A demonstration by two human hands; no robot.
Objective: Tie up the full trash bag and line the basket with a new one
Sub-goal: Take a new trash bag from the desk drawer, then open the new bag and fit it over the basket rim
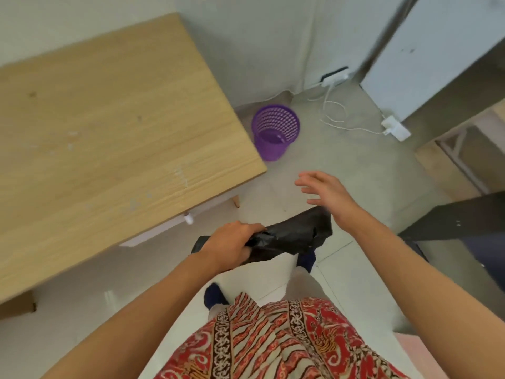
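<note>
Crinkled black plastic bag (289, 236) in left hand (229, 244).

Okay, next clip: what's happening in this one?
A person stands on a tiled floor, their left hand gripping a crumpled black plastic trash bag. Their right hand is open in the air above it, holding nothing. The purple perforated plastic basket sits unlined on the floor beside the light wooden table.
</note>
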